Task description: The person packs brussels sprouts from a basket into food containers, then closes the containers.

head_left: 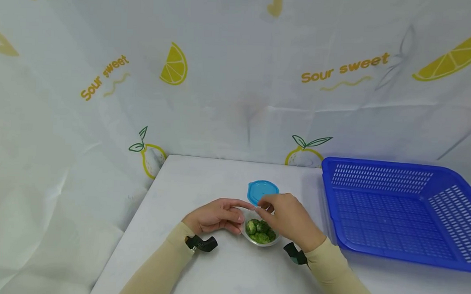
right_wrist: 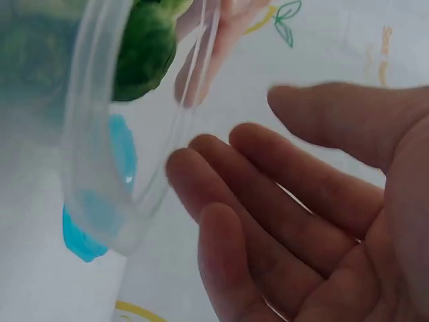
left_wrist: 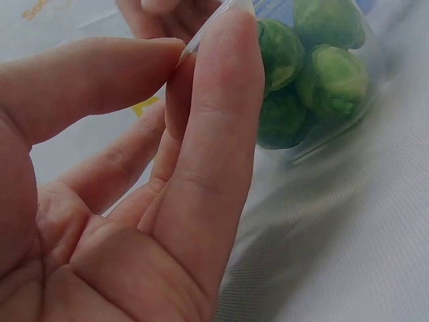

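Observation:
A small clear plastic bowl point(head_left: 262, 244) holds several green Brussels sprouts point(head_left: 260, 231) on the white table. My left hand point(head_left: 218, 216) is at the bowl's left side; in the left wrist view its thumb and a finger pinch the rim. On the other side is my right hand point(head_left: 293, 217). The right wrist view shows its thumb apart from its loosely bent fingers point(right_wrist: 248, 194), with nothing between them and the fingertips close to the bowl's rim point(right_wrist: 117, 231). Whether they touch it I cannot tell. Just behind the bowl lies a round blue lid point(head_left: 262, 190).
A large blue plastic basket point(head_left: 382, 219) with slotted walls stands on the table to the right. Behind the white table point(head_left: 202, 176) hangs a pale sheet point(head_left: 231, 68) printed with lemons and words.

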### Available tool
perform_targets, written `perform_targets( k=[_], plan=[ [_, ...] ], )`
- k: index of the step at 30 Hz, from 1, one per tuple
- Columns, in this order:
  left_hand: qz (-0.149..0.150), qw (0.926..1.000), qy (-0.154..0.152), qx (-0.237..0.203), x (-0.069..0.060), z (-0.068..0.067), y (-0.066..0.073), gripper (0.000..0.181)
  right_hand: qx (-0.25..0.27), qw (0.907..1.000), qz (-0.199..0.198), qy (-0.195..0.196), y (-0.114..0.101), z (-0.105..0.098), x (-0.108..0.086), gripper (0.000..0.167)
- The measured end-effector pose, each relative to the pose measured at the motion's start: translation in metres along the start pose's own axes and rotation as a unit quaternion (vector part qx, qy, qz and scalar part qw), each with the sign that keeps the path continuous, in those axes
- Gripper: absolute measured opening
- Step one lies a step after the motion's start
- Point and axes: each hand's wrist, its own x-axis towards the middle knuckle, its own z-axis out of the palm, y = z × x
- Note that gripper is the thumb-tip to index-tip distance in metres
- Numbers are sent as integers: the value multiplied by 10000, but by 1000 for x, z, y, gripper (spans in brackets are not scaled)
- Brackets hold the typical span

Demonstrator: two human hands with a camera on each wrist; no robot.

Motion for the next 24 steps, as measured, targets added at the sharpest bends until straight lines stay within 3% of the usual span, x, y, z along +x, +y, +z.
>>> perform_targets(
  k=[8, 17, 20, 22, 24],
  plan=[
    [-49, 10000, -3, 69, -1, -4, 1, 56, 366, 9936, 590, 894, 23, -1, 13, 17],
    [-306, 9992, 167, 206, -4, -6, 10, 54, 338, 9880, 1106, 1026, 46, 9, 21, 25],
    [-367, 9974, 450, 425, -7, -9, 16, 51, 351, 9864, 1279, 970, 55, 15, 23, 28],
    [-372, 9936, 839, 664, -8, -12, 21, 49, 373, 9848, 1439, 894, 60, 19, 24, 31],
    [-365, 9853, 1318, 1024, -6, -13, 27, 46, 389, 9834, 1577, 808, 66, 23, 25, 34]
  ],
)
